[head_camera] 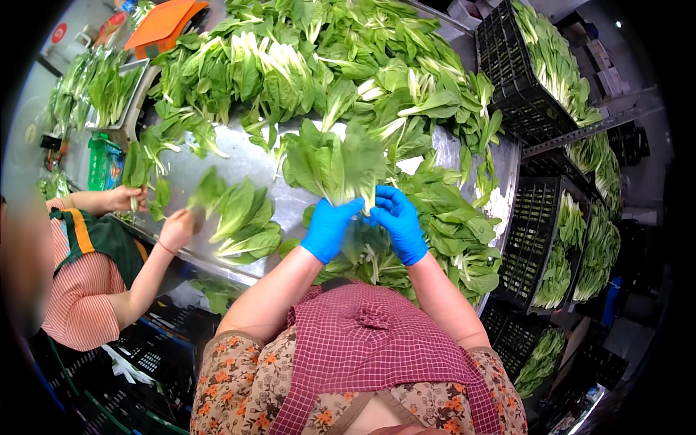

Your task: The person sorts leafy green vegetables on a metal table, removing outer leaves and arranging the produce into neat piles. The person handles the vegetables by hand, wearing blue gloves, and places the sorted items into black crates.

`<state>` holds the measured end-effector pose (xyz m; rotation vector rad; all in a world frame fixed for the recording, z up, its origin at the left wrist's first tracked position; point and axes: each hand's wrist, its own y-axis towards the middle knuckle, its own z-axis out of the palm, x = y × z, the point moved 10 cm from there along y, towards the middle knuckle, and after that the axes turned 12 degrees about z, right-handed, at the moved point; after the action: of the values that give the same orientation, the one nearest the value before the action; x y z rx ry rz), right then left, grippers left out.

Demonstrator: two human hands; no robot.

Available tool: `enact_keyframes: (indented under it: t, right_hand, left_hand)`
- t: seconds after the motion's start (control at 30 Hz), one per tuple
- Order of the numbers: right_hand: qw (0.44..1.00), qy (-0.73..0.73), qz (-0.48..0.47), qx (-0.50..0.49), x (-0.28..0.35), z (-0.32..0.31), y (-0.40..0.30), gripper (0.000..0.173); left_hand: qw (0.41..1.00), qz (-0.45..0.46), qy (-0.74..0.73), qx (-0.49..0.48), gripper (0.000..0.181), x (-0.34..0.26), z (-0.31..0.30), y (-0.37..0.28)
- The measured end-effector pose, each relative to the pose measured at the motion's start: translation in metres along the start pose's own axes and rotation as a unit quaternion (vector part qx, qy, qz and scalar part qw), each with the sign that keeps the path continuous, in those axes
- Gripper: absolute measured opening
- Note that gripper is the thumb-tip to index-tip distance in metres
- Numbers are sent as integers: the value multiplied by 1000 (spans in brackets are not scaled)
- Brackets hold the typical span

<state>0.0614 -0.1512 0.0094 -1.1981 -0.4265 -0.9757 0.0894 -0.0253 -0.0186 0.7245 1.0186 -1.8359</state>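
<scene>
My left hand (330, 227), in a blue glove, grips the pale stem ends of a bunch of leafy greens (326, 163) held over the metal table (239, 141). My right hand (397, 222), gloved too, is at the right side of the same stems, its fingers curled by a stalk; whether it grips that stalk I cannot tell. Part of the bunch is blurred. A large heap of the same greens (283, 70) covers the table's far side, and more greens (446, 217) lie to the right of my hands and under them.
At the left a co-worker's bare hands (178, 231) handle greens by a small pile (247, 217). Black plastic crates (530, 239) of greens stand at the right. A scale tray (142, 65) with greens and an orange box (163, 27) are at the upper left.
</scene>
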Motion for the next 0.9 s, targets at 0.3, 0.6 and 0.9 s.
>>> enact_keyframes:
  t: [0.3, 0.6, 0.9]
  right_hand:
    - [945, -247, -154, -151, 10, 8, -13, 57]
    - [824, -486, -273, -104, 29, 45, -31, 50]
    - [766, -625, -142, -45, 22, 12, -8, 37]
  left_hand:
    - [999, -1, -14, -45, 29, 4, -7, -9]
    - [988, -13, -152, 4, 21, 10, -18, -7]
    - [928, 213, 286, -106, 29, -137, -132, -6]
